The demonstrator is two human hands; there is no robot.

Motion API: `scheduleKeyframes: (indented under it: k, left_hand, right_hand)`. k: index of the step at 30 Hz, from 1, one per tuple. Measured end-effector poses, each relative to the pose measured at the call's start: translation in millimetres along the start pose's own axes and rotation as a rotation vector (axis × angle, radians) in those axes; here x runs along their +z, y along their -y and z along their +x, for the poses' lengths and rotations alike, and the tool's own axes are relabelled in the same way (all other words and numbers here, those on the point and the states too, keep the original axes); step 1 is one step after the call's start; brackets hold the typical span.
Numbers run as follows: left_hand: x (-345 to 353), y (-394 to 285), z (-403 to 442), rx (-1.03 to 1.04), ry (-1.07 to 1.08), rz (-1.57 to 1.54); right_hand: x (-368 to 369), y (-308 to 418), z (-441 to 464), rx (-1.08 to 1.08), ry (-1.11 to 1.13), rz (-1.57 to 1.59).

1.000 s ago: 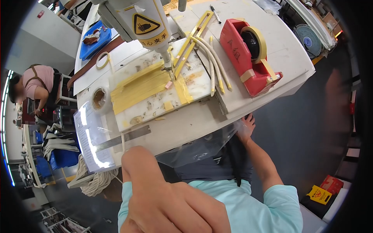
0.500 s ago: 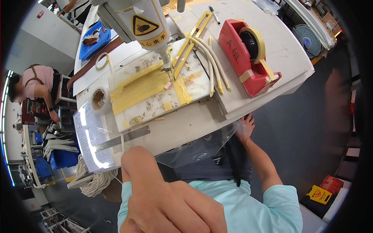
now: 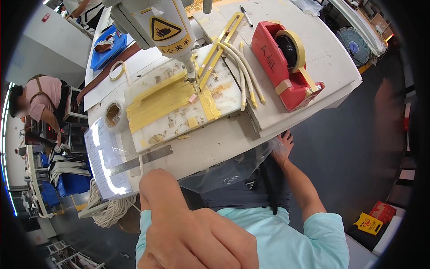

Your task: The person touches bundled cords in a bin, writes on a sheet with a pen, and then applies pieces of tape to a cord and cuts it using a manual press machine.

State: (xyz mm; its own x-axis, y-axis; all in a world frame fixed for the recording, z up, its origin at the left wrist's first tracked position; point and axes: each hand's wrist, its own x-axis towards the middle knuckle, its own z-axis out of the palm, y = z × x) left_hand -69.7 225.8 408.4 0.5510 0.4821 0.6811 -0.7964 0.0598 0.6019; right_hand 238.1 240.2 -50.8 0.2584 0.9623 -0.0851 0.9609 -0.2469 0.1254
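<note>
My left hand [image 3: 201, 240] is raised close to the camera at the bottom, its fingers curled and pressed together. The fingertips run out of view, so anything in them is hidden. Below the front edge of the table, my right hand [image 3: 282, 147] is lowered with its visible fingers apart, beside a clear plastic sheet [image 3: 219, 179]. A dark spot shows by its fingertips, too small to name. Above the hands stands a machine head [image 3: 168, 29] with a hand-warning label, its foot over a plate [image 3: 228, 92] partly covered in yellow tape.
A red tape dispenser [image 3: 271, 65] stands at the right, near several cream cords [image 3: 244, 74] and a pen [image 3: 247, 16]. At the left lie a steel ruler [image 3: 148, 160], a tape roll [image 3: 115, 115] and a glossy sheet [image 3: 104, 163]. A co-worker [image 3: 42, 96] sits farther left.
My left hand has shifted very slightly left. My right hand looks unmoved. The co-worker at the left leans lower, with an arm reaching further down.
</note>
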Motion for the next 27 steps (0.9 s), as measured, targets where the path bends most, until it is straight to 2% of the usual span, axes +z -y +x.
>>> scheduleKeyframes:
  k: [6,9,11,17,22,24,27]
  left_hand:
    - [-4,-1,4,-0.003,0.018,-0.003]
    - [-6,-1,7,-0.001,0.127,0.011]
    - [5,-1,-6,-0.010,-0.034,0.028]
    - [-4,4,3,0.050,0.048,0.066]
    - [-1,3,2,0.047,0.019,0.047]
    - [2,3,0,0.052,0.004,0.047]
    - [4,2,-1,0.049,-0.030,0.053]
  right_hand:
    - [-5,-1,-2,-0.010,0.031,-0.002]
    - [-5,0,-2,-0.011,0.003,0.011]
    - [-5,1,-2,-0.010,-0.003,0.011]
    - [-19,3,-4,-0.005,0.064,0.117]
    - [-9,1,-3,-0.013,0.066,0.103]
    - [-4,2,-2,-0.006,-0.036,0.020]
    - [-7,0,-4,-0.027,-0.011,0.013]
